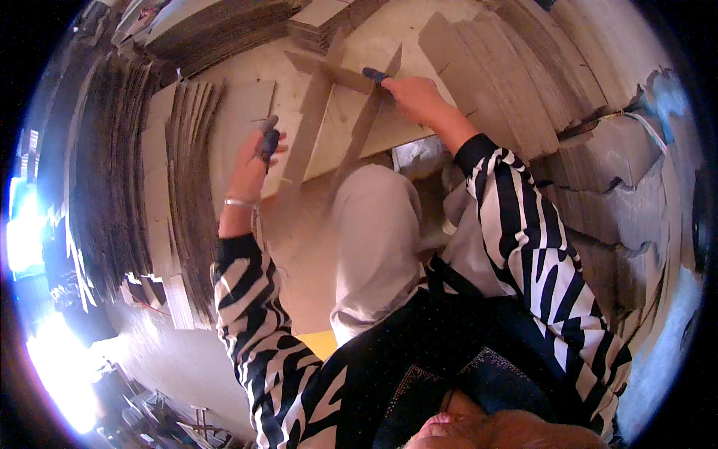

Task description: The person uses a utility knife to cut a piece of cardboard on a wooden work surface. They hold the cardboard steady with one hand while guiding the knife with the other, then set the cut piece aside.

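Interlocked cardboard strips, a partition, stand on edge ahead of me, two long strips crossed by a shorter one at the far end. At the right long strip, my right hand is closed, its dark-covered fingertip beside the crossing. The pinch itself is partly hidden. My left hand is left of the partition, fingers apart and nothing seen in them, with dark covers on some fingers. Flat cardboard pieces lie just beyond it.
Stacked cardboard strips stand on the left, with a larger dark stack behind. More cardboard sheets lie on the right. A stack is at the far side. My knee is close below the partition.
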`<act>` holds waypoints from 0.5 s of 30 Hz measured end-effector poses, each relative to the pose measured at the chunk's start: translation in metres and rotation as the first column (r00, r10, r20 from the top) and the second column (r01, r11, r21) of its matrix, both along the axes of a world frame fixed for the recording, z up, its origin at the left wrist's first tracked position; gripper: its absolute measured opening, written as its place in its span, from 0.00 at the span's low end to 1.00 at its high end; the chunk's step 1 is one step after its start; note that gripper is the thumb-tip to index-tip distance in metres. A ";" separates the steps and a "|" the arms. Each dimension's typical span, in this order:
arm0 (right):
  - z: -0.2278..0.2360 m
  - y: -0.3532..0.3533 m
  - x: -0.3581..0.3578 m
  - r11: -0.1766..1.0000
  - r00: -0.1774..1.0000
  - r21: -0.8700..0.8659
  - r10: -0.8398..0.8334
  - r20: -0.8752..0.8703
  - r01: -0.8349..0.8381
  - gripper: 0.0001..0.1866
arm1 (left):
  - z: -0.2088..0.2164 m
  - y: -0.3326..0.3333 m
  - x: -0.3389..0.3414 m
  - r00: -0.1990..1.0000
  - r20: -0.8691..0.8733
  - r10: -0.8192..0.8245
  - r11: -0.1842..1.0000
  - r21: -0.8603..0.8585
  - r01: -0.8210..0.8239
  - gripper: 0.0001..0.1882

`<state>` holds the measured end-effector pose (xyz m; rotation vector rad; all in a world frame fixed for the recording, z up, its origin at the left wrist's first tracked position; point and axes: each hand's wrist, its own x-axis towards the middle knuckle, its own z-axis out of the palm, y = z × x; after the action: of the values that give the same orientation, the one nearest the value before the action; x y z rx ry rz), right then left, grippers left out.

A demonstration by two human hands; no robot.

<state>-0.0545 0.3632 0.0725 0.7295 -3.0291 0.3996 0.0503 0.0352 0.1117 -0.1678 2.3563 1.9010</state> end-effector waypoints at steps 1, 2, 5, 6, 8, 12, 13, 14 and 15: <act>-0.002 0.006 -0.004 0.999 0.999 0.020 -0.027 0.034 0.026 0.15 | -0.002 -0.002 0.006 0.995 0.096 0.017 0.999 0.042 -0.021 0.19; 0.006 0.003 -0.003 0.998 0.997 -0.012 -0.059 0.050 0.059 0.15 | -0.012 -0.010 0.019 0.979 0.198 0.051 0.995 0.075 -0.068 0.19; 0.024 0.003 -0.003 0.983 0.988 -0.117 -0.131 0.082 0.140 0.16 | -0.047 -0.023 0.030 0.944 0.304 0.127 0.991 -0.068 -0.111 0.21; 0.025 0.008 -0.003 0.975 0.988 -0.168 -0.135 0.081 0.147 0.16 | -0.059 -0.027 0.030 0.940 0.304 0.152 0.982 -0.152 -0.110 0.21; 0.033 0.021 0.003 0.955 0.980 -0.230 -0.168 0.103 0.188 0.16 | -0.076 -0.027 0.019 0.949 0.258 0.178 0.979 -0.148 -0.143 0.19; 0.008 0.074 0.022 0.912 0.978 -0.367 -0.205 -0.027 0.181 0.17 | -0.084 -0.052 -0.005 0.966 -0.039 0.256 0.847 -0.472 -0.244 0.16; 0.030 0.080 0.041 0.922 0.952 -0.275 -0.299 -0.059 0.272 0.18 | -0.086 -0.058 -0.009 0.964 -0.058 0.261 0.845 -0.469 -0.257 0.17; 0.040 0.085 0.062 0.922 0.925 -0.187 -0.363 -0.111 0.339 0.19 | -0.089 -0.070 -0.008 0.961 -0.064 0.268 0.841 -0.471 -0.266 0.17; 0.040 0.074 0.079 0.922 0.915 -0.124 -0.382 -0.132 0.367 0.21 | -0.095 -0.103 0.017 0.937 0.031 0.347 0.883 -0.349 -0.315 0.18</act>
<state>0.0244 0.4376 0.1123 0.1523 -2.8816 0.4499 0.0672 -0.0675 0.0167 -0.7177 2.7108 1.5355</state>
